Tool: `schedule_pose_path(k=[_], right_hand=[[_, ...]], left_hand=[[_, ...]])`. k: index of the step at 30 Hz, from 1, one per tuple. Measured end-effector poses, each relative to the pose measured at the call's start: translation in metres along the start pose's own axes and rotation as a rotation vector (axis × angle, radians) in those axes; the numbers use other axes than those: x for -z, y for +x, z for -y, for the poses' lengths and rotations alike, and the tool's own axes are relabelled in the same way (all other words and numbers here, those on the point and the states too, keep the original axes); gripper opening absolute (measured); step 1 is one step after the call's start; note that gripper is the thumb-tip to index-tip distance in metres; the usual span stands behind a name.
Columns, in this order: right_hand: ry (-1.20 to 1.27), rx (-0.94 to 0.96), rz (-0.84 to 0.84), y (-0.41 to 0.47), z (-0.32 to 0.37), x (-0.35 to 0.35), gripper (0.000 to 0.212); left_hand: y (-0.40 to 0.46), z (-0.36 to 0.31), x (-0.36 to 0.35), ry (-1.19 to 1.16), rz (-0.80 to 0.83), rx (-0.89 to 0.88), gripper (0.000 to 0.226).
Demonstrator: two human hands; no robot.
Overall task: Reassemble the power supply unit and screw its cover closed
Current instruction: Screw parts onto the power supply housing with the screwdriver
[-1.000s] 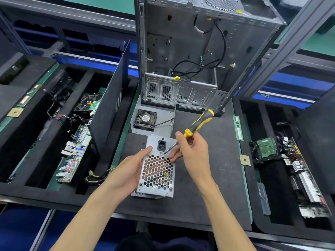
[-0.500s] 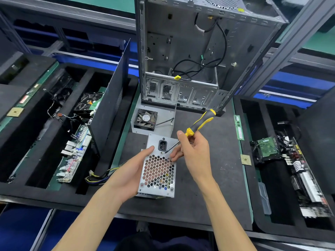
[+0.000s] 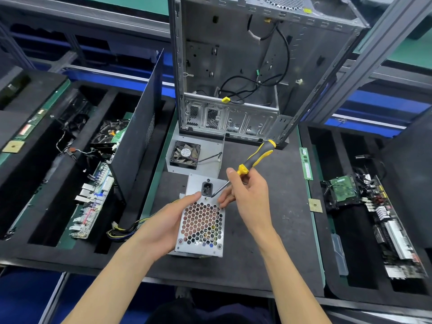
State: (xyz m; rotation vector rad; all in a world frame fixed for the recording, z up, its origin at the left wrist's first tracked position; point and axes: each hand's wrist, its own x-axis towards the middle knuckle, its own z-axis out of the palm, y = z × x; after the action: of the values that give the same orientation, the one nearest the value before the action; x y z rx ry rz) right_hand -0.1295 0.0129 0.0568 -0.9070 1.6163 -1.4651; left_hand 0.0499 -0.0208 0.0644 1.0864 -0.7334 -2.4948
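Open mat point(image 3: 275, 230) right of the hands — computer case point(image 3: 233, 90) blocks behind, seemingly close.

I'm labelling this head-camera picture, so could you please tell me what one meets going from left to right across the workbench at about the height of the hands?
Circuit board with connectors → bundle of yellow and black wires → left hand → power supply unit → right hand → small tan chip → hard drive.
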Motion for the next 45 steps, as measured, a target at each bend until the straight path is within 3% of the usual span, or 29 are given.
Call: schedule_pose_path(k=[9,23,30,34,45], right_hand=[[-0.126,0.045,0.062,-0.005,0.0,0.0,0.019],[-0.03,-0.053,-0.036,-0.004,-0.004,0.0,0.025],[0.038,-0.089,-0.039,-0.005,-0.002,0.0,0.027],[0.047,-0.11,-0.049,-0.005,-0.002,-0.001,0.027],[0.034,-0.104,-0.047,-0.007,-0.004,-0.001,0.028]], left_hand=[[0.004,0.003,0.004,0.073,-0.074,-0.007,0.028],[0.01,0.009,-0.007,0.191,-0.219,-0.065,0.023],[0.011,0.01,-0.008,0.197,-0.234,-0.087,0.027],[0.011,0.011,-0.01,0.194,-0.284,-0.12,0.041],[0.016,0.015,-0.013,0.386,-0.451,-0.268,0.043]])
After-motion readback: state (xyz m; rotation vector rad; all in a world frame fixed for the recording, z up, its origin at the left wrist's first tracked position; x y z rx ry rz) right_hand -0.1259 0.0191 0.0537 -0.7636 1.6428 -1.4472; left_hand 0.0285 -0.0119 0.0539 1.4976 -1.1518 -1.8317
